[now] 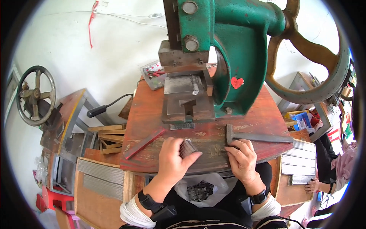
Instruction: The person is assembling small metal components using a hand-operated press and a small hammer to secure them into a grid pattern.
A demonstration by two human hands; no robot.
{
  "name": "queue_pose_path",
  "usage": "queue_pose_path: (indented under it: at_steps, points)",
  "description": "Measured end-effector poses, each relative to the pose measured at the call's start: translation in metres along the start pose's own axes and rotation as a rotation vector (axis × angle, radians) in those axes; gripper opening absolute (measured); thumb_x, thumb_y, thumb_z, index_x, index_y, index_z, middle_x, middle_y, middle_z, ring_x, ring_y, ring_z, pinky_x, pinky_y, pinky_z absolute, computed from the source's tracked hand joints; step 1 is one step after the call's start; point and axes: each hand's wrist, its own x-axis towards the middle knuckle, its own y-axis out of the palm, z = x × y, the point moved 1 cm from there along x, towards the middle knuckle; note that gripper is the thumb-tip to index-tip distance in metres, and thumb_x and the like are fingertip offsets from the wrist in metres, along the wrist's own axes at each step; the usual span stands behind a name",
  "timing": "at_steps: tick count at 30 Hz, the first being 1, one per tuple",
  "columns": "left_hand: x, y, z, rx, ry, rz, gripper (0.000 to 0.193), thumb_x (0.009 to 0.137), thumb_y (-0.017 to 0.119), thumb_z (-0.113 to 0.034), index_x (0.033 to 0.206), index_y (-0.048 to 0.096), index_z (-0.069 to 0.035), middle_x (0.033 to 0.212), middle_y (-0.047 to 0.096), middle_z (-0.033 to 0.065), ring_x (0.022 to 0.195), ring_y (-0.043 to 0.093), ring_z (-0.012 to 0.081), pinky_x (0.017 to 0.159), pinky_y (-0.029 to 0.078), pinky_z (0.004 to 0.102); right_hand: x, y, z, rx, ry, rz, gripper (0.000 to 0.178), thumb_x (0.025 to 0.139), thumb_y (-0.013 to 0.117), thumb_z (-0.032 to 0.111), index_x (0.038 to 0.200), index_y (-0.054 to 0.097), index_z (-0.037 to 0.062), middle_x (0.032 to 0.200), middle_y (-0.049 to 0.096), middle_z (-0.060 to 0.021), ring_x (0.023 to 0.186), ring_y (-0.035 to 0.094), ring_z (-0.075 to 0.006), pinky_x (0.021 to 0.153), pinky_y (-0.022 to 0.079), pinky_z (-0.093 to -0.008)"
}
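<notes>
My left hand [173,157] is closed around a short stack of thin metal pieces [187,148] with a ridged side, above the front of the red-brown worktable [145,110]. My right hand [243,160] rests at the table's front edge with its fingers curled in, just below the head of a hammer [263,137]; what they grip, if anything, is hidden. Ahead of both hands stands a green hand press [242,49]. A ridged metal piece [183,126] lies at the foot of its steel die [188,108]. Left of my left hand lies a red bar [145,144].
A plastic bag [223,187] of metal scraps hangs below the table edge. Wooden trays with metal strips flank me, one left [100,176] and one right [299,168]. Another person's hand [312,186] touches the right tray. The press's large handwheel [305,89] overhangs the right side.
</notes>
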Motion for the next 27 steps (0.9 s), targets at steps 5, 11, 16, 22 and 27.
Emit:
queue_pose_path:
  at_steps: [5,11,16,22,27]
  points:
    - [-0.016,-0.028,-0.003,-1.799,-0.878,0.025,0.076,0.084,0.051,-0.076,0.100,0.059,-0.002,0.084,0.052,0.0079,0.077,0.049,0.0206,0.070,0.042,0.0339,-0.001,-0.003,0.001,-0.015,-0.007,-0.008,0.027,0.068,0.071,-0.007,0.093,0.069,0.0031,0.096,0.064,-0.0116,0.091,0.061,-0.0331,0.077,0.053,-0.0407]
    - [-0.037,-0.038,-0.015,-1.933,-0.941,0.057,0.074,0.084,0.053,-0.075,0.100,0.058,-0.003,0.084,0.052,0.0084,0.077,0.048,0.0216,0.072,0.042,0.0338,-0.004,-0.005,0.004,0.016,-0.008,-0.022,0.023,0.070,0.071,-0.007,0.091,0.069,0.0021,0.096,0.064,-0.0119,0.090,0.061,-0.0326,0.077,0.052,-0.0400]
    - [-0.063,-0.027,-0.011,-1.911,-0.930,0.287,0.068,0.087,0.058,-0.067,0.107,0.060,-0.002,0.088,0.056,0.0066,0.078,0.050,0.0181,0.072,0.043,0.0318,-0.006,-0.008,-0.006,0.020,0.016,-0.013,0.024,0.072,0.069,-0.008,0.094,0.068,0.0018,0.097,0.063,-0.0128,0.090,0.061,-0.0333,0.078,0.052,-0.0398]
    - [-0.126,0.030,0.036,-0.330,-0.800,0.844,0.046,0.091,0.068,-0.033,0.115,0.064,0.006,0.100,0.072,0.0154,0.095,0.066,0.0190,0.082,0.050,0.0293,0.000,0.000,-0.009,0.026,-0.008,-0.014,0.024,0.072,0.070,-0.008,0.094,0.068,0.0021,0.099,0.064,-0.0123,0.091,0.061,-0.0325,0.078,0.051,-0.0397]
    - [-0.208,0.028,0.097,0.021,-0.602,0.737,0.046,0.084,0.075,-0.033,0.114,0.068,0.001,0.096,0.072,0.0177,0.087,0.071,0.0251,0.080,0.054,0.0325,0.000,0.012,-0.003,0.025,-0.010,0.047,0.023,0.071,0.071,-0.008,0.092,0.069,0.0017,0.099,0.064,-0.0143,0.093,0.061,-0.0338,0.080,0.050,-0.0414]
